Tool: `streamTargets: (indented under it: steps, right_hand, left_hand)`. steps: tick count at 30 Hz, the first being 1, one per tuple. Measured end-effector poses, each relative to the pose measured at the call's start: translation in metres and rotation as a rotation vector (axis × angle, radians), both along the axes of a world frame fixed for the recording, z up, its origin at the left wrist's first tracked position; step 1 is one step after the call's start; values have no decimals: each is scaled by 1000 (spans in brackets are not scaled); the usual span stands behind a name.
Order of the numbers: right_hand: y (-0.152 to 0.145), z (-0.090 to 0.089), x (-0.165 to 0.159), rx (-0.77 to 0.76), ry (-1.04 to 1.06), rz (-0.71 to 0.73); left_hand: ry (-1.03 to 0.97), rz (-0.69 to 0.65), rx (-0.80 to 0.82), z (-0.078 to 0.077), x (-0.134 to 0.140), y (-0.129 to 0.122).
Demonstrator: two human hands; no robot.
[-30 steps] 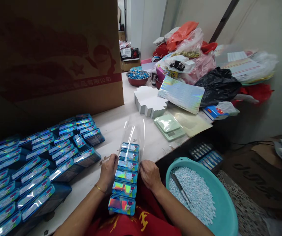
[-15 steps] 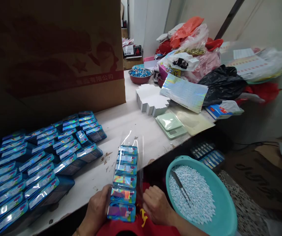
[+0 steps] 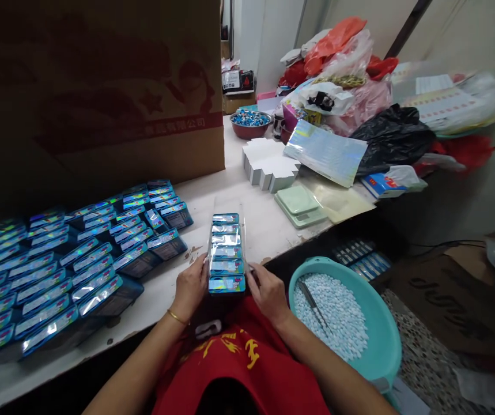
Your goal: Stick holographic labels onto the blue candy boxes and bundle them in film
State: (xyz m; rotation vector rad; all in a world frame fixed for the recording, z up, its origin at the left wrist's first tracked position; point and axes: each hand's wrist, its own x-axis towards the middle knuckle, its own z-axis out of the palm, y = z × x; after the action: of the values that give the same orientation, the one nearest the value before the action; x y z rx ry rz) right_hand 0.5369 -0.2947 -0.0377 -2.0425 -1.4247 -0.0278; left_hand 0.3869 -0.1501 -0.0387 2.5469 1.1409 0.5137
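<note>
Between my hands is a clear plastic bag (image 3: 244, 230) with a row of several small shiny blue packs (image 3: 226, 252) inside. My left hand (image 3: 190, 286) is closed on the bag's left side near its close end. Opposite it, my right hand (image 3: 268, 288) pinches the clear film at the right edge. The filled bag lies over the table's front edge, its far end on the white top. To the left, many similar blue packs (image 3: 95, 294) stand in rows on the table.
A large cardboard box (image 3: 143, 138) rises behind the rows. White cartons (image 3: 268, 158), a pale green scale (image 3: 299, 202) and a bowl of blue-wrapped pieces (image 3: 250, 124) sit farther back. At lower right is a teal basin (image 3: 381, 328) with pale pellets and tongs (image 3: 312, 302).
Both hands have moved forward with the filled bag, away from my body. My right hand is now against the bag's right edge. The view has shifted slightly.
</note>
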Motion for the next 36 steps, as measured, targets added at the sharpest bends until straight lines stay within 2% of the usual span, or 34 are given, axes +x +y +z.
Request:
streamTargets:
  steps: [1, 3, 5, 6, 9, 14, 21, 27, 32, 34, 36]
  right_hand:
    - [-10, -4, -7, -3, 60, 46]
    - [-24, -14, -24, -26, 126, 238]
    - [-28, -22, -39, -38, 150, 435]
    - [-25, -25, -44, -35, 165, 478]
    - [-11, -27, -52, -14, 210, 427]
    - [14, -18, -48, -14, 200, 311]
    - [35, -12, -44, -49, 108, 233]
    - [31, -10, -37, -91, 21, 232]
    - [32, -8, -40, -113, 68, 174]
    - [29, -4, -42, -128, 130, 228]
    - [21, 4, -36, -163, 313, 379]
  left_hand:
    - [12, -3, -19, -3, -2, -2]
    - [38, 1, -30, -10, -6, -7]
    - [79, 8, -11, -18, -9, -12]
    - [101, 15, 2, -22, -10, -13]
    - [128, 15, 26, -32, -12, -14]
    - [103, 1, 39, -40, -14, -10]
    - [67, 17, 29, -37, -14, -12]
    - [29, 12, -57, -35, -15, -9]
    - [-2, 15, -110, -32, -14, -7]
    - [-38, 18, -158, -31, -14, -5]
    - [-98, 55, -240, -27, -18, -4]
